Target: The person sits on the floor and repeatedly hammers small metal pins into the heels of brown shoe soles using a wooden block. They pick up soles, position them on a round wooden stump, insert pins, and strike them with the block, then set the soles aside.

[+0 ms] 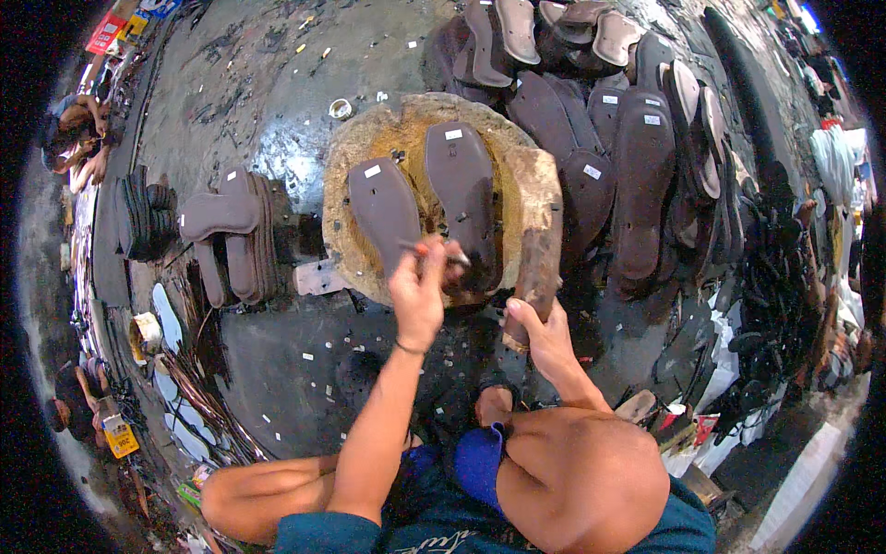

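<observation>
Two brown shoe soles lie side by side on a round wooden block: the left sole [383,208] and the right sole [459,175], each with a small white sticker and punched holes. My left hand [420,295] is over the lower part of the soles, fingers closed around a short dark punch-like tool [456,260]. The tool is blurred, and a bit of orange shows at my fingertips. In my right hand [543,337] is the lower end of a thick wooden club [540,222], upright in view along the right edge of the wooden block [346,152].
A large heap of brown soles [643,175] rises to the right. Stacked soles [242,217] and darker soles [143,217] stand at left. A small round container [341,109] lies beyond the block. Another person [78,134] sits at far left. Scraps litter the floor.
</observation>
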The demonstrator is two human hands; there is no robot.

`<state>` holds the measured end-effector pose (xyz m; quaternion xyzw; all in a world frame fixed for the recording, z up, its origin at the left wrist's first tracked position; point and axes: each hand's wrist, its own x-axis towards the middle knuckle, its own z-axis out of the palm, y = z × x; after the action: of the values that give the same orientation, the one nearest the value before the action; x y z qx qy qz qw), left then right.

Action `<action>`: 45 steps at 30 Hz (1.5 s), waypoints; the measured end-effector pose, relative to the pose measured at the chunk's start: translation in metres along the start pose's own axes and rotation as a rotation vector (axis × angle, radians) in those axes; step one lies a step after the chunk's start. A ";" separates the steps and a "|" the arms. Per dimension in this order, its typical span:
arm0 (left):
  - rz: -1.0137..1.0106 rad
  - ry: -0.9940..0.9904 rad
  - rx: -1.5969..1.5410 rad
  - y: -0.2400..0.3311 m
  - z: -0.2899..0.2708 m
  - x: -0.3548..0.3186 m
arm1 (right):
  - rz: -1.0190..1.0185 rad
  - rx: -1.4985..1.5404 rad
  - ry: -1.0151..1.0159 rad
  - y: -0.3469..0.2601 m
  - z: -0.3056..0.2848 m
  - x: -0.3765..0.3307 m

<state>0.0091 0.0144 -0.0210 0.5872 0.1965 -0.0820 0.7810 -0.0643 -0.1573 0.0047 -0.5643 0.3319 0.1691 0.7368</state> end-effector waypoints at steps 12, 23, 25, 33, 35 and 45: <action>0.309 0.029 0.529 0.001 0.010 0.040 | -0.246 -0.226 0.016 -0.063 -0.010 -0.046; 0.580 -0.124 0.839 -0.030 -0.015 0.035 | 0.032 -0.437 -0.438 -0.035 -0.042 -0.015; 0.612 -0.080 0.791 -0.026 -0.007 0.037 | 0.060 -0.233 -0.410 -0.011 -0.030 -0.010; 0.130 0.317 0.166 0.026 -0.051 0.017 | 0.000 -0.258 -0.259 0.017 0.002 0.013; 0.089 0.393 0.223 0.019 -0.082 -0.008 | -0.190 -0.173 -0.256 0.023 0.030 0.014; 0.129 0.261 0.127 0.023 -0.092 0.014 | -0.390 -0.337 -0.204 0.007 0.054 0.035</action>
<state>0.0107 0.1097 -0.0283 0.6523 0.2526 0.0329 0.7138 -0.0273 -0.1087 -0.0167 -0.7121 0.1084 0.1328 0.6809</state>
